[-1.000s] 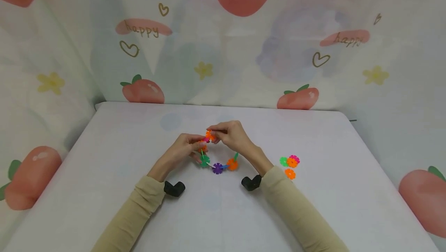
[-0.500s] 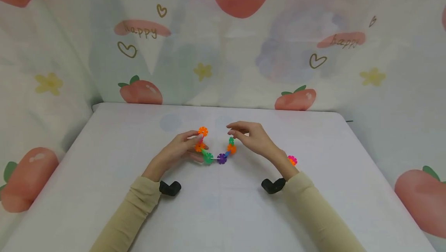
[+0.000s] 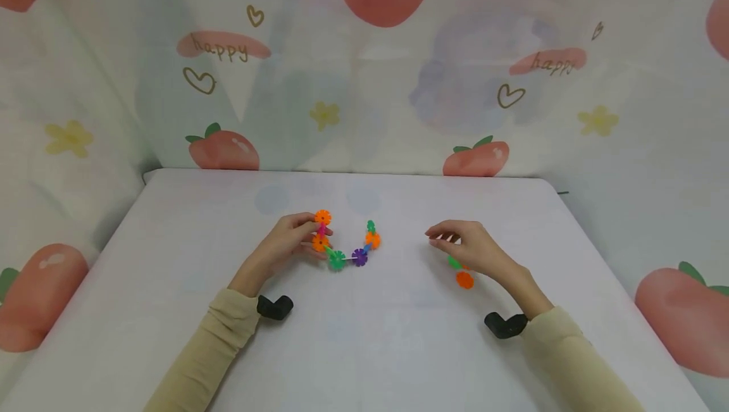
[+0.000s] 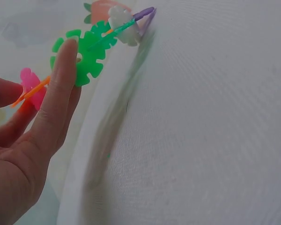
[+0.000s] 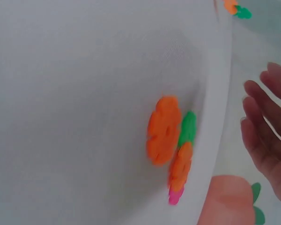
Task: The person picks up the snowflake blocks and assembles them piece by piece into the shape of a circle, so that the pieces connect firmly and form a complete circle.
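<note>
Head view: loose discs (image 3: 464, 280), orange, green and pink by the right wrist camera, are seen on the table (image 3: 364, 349), just below the right hand (image 3: 475, 249). That hand is raised, released, fingers lightly bent. By the left hand (image 3: 281, 241) a curved chain (image 3: 337, 260) is grasped near one end, its remainder extended rightward between the hands. Beyond both, a fruit-printed backdrop (image 3: 364, 140) is noted.

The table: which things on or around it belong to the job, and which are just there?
Job, I'd judge:
chain, in the left grip
loose discs: two orange, one green, one pink; likely spares

Just there:
printed backdrop
black wrist pieces, worn
</note>
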`<move>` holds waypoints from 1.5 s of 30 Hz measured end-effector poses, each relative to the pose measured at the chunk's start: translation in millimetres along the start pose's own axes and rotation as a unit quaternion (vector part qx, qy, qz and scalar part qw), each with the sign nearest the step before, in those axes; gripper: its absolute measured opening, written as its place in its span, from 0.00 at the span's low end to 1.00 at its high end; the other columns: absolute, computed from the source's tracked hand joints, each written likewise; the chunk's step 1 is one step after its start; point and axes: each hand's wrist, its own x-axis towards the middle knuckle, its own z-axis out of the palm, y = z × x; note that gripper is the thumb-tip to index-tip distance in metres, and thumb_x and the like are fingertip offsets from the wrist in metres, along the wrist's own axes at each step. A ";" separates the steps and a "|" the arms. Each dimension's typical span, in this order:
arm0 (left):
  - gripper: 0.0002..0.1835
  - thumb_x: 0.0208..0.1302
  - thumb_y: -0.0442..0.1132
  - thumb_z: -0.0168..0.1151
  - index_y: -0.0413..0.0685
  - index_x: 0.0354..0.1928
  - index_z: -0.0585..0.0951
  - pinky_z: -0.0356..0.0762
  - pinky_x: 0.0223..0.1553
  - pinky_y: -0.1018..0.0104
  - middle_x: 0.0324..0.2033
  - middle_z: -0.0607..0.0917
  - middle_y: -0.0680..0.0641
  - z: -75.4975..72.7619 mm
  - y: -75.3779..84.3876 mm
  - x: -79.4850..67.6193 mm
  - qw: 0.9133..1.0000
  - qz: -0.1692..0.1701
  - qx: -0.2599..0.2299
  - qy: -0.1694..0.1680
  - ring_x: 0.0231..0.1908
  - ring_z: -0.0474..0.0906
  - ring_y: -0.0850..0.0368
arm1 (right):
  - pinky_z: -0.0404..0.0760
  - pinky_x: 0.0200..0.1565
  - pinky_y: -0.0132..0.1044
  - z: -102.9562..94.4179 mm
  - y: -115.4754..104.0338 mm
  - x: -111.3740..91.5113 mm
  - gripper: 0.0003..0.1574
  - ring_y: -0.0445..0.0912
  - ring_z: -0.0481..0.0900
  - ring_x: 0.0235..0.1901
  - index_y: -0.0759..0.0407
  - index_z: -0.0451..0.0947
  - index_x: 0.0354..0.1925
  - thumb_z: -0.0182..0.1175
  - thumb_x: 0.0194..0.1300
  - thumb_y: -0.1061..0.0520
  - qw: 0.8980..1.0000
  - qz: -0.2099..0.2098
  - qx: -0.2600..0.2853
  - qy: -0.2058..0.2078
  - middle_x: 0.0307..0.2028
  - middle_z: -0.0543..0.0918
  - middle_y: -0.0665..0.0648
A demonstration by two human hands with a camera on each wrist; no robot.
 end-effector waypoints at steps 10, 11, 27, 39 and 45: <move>0.21 0.79 0.40 0.51 0.32 0.65 0.71 0.89 0.45 0.57 0.54 0.80 0.35 -4.4 -0.1 -2.4 1.000 0.003 -0.009 0.007 0.46 0.80 0.48 | 0.80 0.36 0.31 -18.4 37.6 -21.6 0.14 0.47 0.77 0.38 0.64 0.85 0.48 0.70 0.63 0.63 0.995 0.052 -0.056 -0.060 0.39 0.85 0.55; 0.21 0.79 0.40 0.51 0.32 0.65 0.71 0.89 0.44 0.57 0.53 0.80 0.36 -4.8 -0.1 -2.3 1.000 0.004 -0.008 0.008 0.46 0.80 0.48 | 0.79 0.36 0.31 -19.5 39.8 -22.7 0.15 0.47 0.77 0.37 0.64 0.84 0.48 0.71 0.62 0.63 0.995 0.058 -0.058 -0.065 0.39 0.84 0.56; 0.21 0.79 0.40 0.52 0.32 0.64 0.72 0.89 0.44 0.57 0.50 0.77 0.40 -6.7 -0.4 -1.7 1.000 0.010 -0.011 0.008 0.46 0.80 0.48 | 0.80 0.34 0.29 -2.4 26.6 -11.1 0.05 0.43 0.81 0.29 0.56 0.84 0.40 0.69 0.66 0.63 0.999 0.023 0.026 -0.007 0.31 0.86 0.50; 0.22 0.80 0.41 0.53 0.31 0.65 0.73 0.87 0.45 0.65 0.50 0.81 0.42 -6.7 -4.6 1.1 1.000 0.010 0.025 0.001 0.43 0.79 0.55 | 0.87 0.45 0.32 26.6 -19.8 33.8 0.14 0.46 0.89 0.34 0.62 0.85 0.52 0.63 0.69 0.69 0.993 -0.046 0.105 -0.003 0.41 0.90 0.56; 0.20 0.81 0.41 0.52 0.30 0.61 0.75 0.89 0.42 0.63 0.45 0.80 0.44 -2.6 -4.3 0.2 0.999 0.025 0.024 -0.018 0.37 0.82 0.56 | 0.89 0.45 0.36 42.2 -40.7 55.8 0.15 0.45 0.89 0.34 0.64 0.84 0.52 0.64 0.68 0.69 0.990 -0.065 0.122 0.002 0.42 0.90 0.59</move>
